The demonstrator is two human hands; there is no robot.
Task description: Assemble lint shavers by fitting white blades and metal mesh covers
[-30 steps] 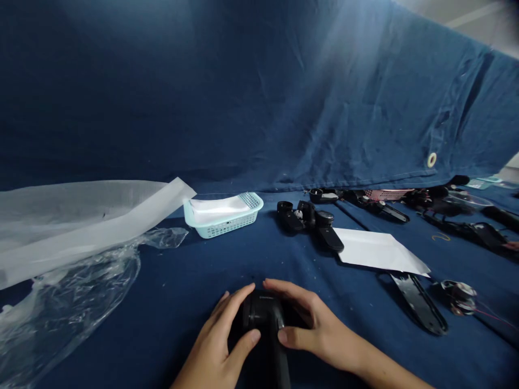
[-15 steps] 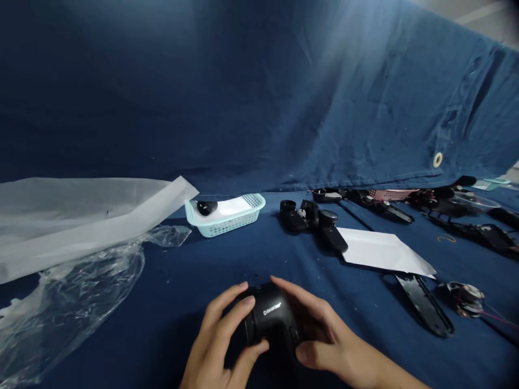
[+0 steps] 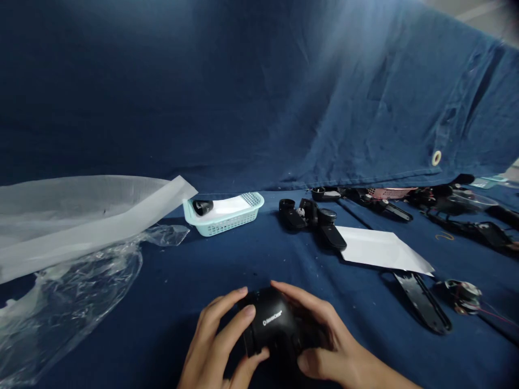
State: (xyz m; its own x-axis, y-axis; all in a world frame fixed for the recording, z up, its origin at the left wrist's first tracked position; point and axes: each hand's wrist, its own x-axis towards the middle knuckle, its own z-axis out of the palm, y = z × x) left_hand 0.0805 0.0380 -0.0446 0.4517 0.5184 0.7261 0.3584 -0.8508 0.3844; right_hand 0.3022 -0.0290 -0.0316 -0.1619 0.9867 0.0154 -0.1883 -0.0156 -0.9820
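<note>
Both my hands grip a black rounded device [image 3: 270, 324] with small white lettering on top, low in the middle of the view. My left hand [image 3: 217, 346] wraps its left side, fingers curled over it and thumb underneath. My right hand [image 3: 324, 340] clasps the right side, fingers closed over the top edge. The device rests on or just above the blue cloth [image 3: 182, 281].
A mint basket [image 3: 223, 213] with white paper and a small black part [image 3: 201, 206] sits further back. Clear plastic wrap [image 3: 68, 259] lies to the left. Black parts [image 3: 312, 219], a white sheet [image 3: 381, 249], a black strip [image 3: 424, 308] and a small motor [image 3: 464, 296] lie to the right. A blue drape hangs behind.
The device has been turned so that its lettered face now points up. A small black part now lies in the basket, which held only paper a second ago.
</note>
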